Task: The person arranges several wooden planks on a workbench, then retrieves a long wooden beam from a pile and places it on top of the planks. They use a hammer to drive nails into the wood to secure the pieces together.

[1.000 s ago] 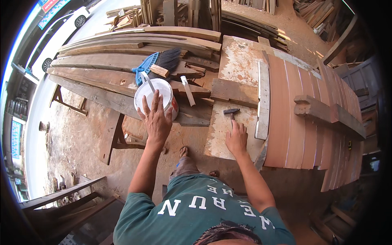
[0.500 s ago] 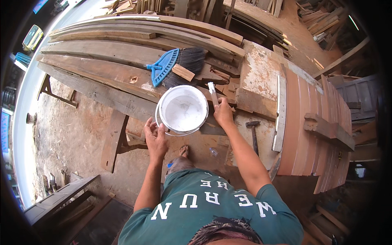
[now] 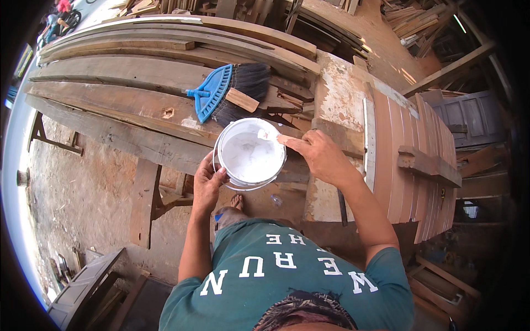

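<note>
A round white bucket with a thin bail handle is tilted so that its inside shows. White paste coats its bottom and inner wall. My left hand is closed on the bucket's left side, thumb at the rim. My right hand grips a small flat scraper by its handle, fingers wrapped round it. The scraper's white-smeared blade lies over the bucket's mouth, close to the upper right inner wall; whether it touches cannot be made out.
Long wooden planks lie stacked beyond the bucket, with a blue broom head and a small wood block on them. A slatted reddish-brown panel with a thick timber is at right. My right forearm partly hides a hammer.
My right hand has turned and brought the scraper from beside the bucket to over its mouth. The left hand keeps hold of the bucket. The view has shifted a little.
</note>
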{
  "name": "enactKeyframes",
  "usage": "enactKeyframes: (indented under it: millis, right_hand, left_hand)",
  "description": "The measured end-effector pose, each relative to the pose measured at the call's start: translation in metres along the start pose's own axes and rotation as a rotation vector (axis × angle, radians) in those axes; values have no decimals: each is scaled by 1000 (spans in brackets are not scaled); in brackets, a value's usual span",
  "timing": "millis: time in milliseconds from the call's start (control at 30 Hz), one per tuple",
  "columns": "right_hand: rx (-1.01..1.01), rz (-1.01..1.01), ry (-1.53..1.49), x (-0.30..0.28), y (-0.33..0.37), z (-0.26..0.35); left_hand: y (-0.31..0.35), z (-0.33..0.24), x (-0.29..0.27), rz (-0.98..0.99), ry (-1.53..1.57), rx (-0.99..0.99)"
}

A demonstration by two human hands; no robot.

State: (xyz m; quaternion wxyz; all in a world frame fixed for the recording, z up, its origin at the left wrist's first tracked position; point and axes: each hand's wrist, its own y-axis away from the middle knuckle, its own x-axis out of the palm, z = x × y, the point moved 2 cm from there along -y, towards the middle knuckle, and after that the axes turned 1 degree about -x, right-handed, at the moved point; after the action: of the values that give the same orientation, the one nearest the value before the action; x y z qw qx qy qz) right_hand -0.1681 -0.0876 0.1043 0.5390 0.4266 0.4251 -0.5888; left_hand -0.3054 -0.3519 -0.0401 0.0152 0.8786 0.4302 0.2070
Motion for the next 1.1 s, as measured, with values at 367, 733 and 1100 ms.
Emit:
enactKeyframes:
  millis: [367, 733, 1100]
  right_hand:
    - [-8, 234, 349, -42, -11, 8]
    - [409, 435, -327, -13, -20, -24]
    - [580, 389, -357, -57, 10, -77]
  left_hand:
    - [5, -6, 5, -64, -39, -20]
    - [8, 4, -2, -38, -17, 11]
    - [9, -4, 2, -54, -102, 4]
